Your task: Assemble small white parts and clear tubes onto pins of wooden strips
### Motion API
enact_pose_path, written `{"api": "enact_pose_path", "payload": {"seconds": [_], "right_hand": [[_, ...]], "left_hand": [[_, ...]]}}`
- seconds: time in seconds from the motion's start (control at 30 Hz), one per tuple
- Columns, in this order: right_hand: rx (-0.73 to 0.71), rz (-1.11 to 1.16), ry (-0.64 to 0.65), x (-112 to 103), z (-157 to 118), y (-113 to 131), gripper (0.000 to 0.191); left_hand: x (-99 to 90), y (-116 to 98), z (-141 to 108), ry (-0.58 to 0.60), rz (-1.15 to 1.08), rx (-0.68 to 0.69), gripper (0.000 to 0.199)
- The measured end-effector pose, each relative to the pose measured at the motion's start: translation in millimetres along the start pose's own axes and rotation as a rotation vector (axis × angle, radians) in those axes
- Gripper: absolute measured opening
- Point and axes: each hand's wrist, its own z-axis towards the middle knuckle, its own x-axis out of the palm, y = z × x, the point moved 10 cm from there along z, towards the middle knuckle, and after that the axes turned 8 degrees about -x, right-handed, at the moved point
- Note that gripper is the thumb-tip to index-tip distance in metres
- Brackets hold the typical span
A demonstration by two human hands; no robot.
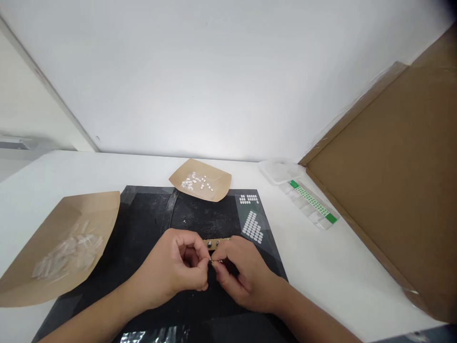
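Observation:
Both hands meet fingertip to fingertip over the black mat (143, 224). My left hand (174, 267) is closed in a pinch between thumb and index finger. Opposite it, my right hand (246, 274) also pinches with thumb and index finger. A tiny dark, metallic-looking piece (210, 261) shows between the two pinches, too small to name. Just behind the fingers lies a narrow tan strip (214, 241) bearing shiny round metal studs (209, 244); the right hand partly hides it.
A brown paper tray (107, 202) with clear plastic pieces (71, 250) sits left. A smaller tray (223, 183) behind holds small white bits (194, 180). White oval stickers (253, 227) lie at the mat's right. Beyond are a green-labelled clear pack (312, 202) and a cardboard box (389, 181).

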Motion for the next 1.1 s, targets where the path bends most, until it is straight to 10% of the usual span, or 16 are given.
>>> {"api": "enact_pose_path", "payload": {"seconds": [0.63,1.1], "right_hand": [[0.119,0.253,-0.039,-8,2,-5,0.011],[0.12,0.227,-0.049,-8,1,-6,0.013]], "left_hand": [[12.5,6,1,0.271,-0.306,-0.03,0.024],[10.1,6,1,0.215,-0.21,-0.02,0.026]]}}
